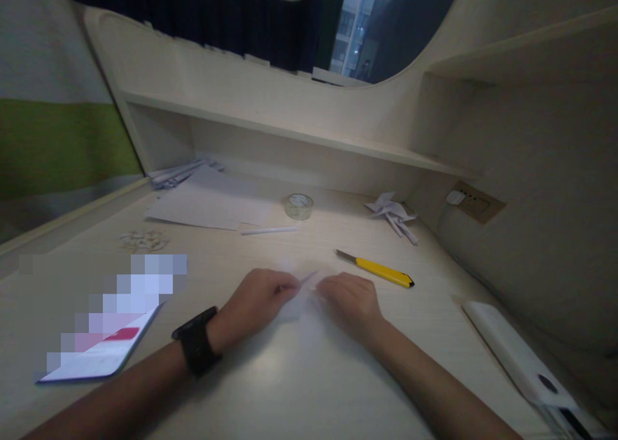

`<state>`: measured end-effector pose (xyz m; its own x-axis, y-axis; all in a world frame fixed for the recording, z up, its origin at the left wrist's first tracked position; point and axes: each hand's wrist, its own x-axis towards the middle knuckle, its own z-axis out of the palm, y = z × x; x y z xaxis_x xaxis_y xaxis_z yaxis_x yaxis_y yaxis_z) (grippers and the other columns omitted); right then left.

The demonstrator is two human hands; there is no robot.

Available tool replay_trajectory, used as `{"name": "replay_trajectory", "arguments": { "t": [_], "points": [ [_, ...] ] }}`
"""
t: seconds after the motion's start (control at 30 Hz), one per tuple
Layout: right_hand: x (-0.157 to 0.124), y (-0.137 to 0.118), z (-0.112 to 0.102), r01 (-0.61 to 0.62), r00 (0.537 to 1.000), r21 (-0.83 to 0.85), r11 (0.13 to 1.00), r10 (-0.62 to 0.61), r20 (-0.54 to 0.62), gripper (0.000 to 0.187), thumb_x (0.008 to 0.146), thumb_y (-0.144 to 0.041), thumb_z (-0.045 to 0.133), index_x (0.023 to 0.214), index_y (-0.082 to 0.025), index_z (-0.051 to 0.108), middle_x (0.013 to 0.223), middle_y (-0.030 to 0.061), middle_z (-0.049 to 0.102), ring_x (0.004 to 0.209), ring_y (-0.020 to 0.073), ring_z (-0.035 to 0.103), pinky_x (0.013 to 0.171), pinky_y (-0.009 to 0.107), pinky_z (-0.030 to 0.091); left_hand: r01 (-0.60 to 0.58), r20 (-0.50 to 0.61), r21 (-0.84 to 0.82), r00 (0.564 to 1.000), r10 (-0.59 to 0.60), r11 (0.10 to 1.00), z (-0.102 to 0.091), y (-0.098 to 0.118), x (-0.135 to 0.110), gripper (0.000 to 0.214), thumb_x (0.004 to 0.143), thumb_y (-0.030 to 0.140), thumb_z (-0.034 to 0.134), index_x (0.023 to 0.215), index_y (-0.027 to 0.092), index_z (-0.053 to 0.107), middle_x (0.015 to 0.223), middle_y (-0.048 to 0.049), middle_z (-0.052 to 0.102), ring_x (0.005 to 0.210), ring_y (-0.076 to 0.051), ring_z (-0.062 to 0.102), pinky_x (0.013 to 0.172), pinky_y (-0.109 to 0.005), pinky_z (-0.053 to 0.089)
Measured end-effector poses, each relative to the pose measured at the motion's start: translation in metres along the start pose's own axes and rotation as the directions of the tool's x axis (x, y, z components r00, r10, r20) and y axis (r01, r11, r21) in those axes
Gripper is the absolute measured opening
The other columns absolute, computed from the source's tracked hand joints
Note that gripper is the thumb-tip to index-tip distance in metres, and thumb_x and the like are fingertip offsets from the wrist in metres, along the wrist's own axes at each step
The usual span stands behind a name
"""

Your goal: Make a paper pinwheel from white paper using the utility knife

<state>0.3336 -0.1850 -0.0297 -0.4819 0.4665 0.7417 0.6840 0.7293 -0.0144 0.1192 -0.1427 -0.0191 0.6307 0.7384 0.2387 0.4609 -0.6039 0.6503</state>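
Observation:
A small folded piece of white paper [305, 284] lies on the pale desk [309, 388] between my two hands. My left hand [258, 298], with a black watch [197, 348] on its wrist, pinches the paper's left side with curled fingers. My right hand [348, 300] is curled too and presses on the paper's right side. A pointed flap of the paper sticks up between the fingertips. The rest of the paper is hidden under my hands.
A yellow utility knife [379, 270] lies just right of my hands. Behind are a tape roll [299, 206], a white stick [269, 230], white sheets [212, 205], folded paper shapes [393, 213] and small scraps [143, 240]. A phone [103, 353] lies left, a white device [524, 359] right.

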Motion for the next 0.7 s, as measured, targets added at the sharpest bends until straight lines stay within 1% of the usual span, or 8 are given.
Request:
{"name": "replay_trajectory", "arguments": {
  "t": [0.13, 0.27, 0.37, 0.53, 0.7],
  "points": [
    [0.0018, -0.0020, -0.0014, 0.019, 1.000, -0.006, 1.000, -0.019, 0.002, 0.012, 0.087, -0.014, 0.053, 0.086, -0.014, 0.065, 0.078, 0.0065, 0.071, 0.064, 0.0150, 0.063, 0.060, 0.027, 0.049, -0.058, -0.027, 0.141, 0.998, 0.062, 0.988, -0.0009, 0.0031, -0.0024, 0.026, 0.091, 0.026, 0.046, 0.082, 0.020, 0.070, 0.081, -0.0017, 0.071, 0.076, -0.018, 0.063, 0.067, -0.026, 0.039],
    [0.0010, -0.0016, -0.0015, 0.043, 0.999, -0.011, 0.999, -0.042, 0.006, 0.013, 0.086, -0.012, 0.052, 0.087, -0.014, 0.065, 0.079, 0.0067, 0.071, 0.064, 0.0151, 0.063, 0.059, 0.028, 0.049, -0.114, 0.008, 0.222, 0.993, 0.115, 0.968, -0.0003, 0.0036, -0.0038, 0.025, 0.091, 0.026, 0.048, 0.076, 0.020, 0.067, 0.076, -0.0009, 0.068, 0.071, -0.016, 0.060, 0.063, -0.025, 0.036],
    [0.0007, -0.0013, -0.0015, 0.056, 0.998, -0.003, 0.998, -0.056, 0.012, 0.015, 0.087, -0.011, 0.050, 0.088, -0.014, 0.065, 0.080, 0.0067, 0.071, 0.066, 0.0148, 0.063, 0.061, 0.027, 0.050, -0.135, 0.023, 0.195, 0.991, 0.133, 0.971, -0.0008, 0.0031, -0.0040, 0.025, 0.092, 0.025, 0.047, 0.077, 0.020, 0.068, 0.076, -0.0014, 0.067, 0.071, -0.016, 0.060, 0.063, -0.024, 0.037],
    [0.0002, -0.0016, 0.0001, 0.066, 0.998, -0.014, 0.998, -0.066, -0.004, 0.015, 0.087, -0.010, 0.050, 0.087, -0.015, 0.064, 0.077, 0.0059, 0.071, 0.064, 0.0140, 0.064, 0.060, 0.026, 0.049, -0.110, -0.042, 0.100, 0.993, 0.114, 0.989, -0.0020, -0.0005, -0.0020, 0.024, 0.091, 0.024, 0.049, 0.080, 0.020, 0.069, 0.080, -0.0012, 0.070, 0.076, -0.016, 0.062, 0.068, -0.025, 0.040],
    [-0.0003, -0.0018, 0.0019, 0.039, 0.999, -0.014, 0.999, -0.039, 0.011, 0.015, 0.087, -0.012, 0.049, 0.085, -0.015, 0.064, 0.074, 0.0053, 0.070, 0.062, 0.0136, 0.063, 0.059, 0.026, 0.050, -0.104, -0.044, 0.103, 0.993, 0.109, 0.989, -0.0013, -0.0027, -0.0008, 0.021, 0.089, 0.025, 0.053, 0.078, 0.020, 0.070, 0.079, 0.0002, 0.070, 0.075, -0.016, 0.063, 0.068, -0.025, 0.040]
  ]
}}
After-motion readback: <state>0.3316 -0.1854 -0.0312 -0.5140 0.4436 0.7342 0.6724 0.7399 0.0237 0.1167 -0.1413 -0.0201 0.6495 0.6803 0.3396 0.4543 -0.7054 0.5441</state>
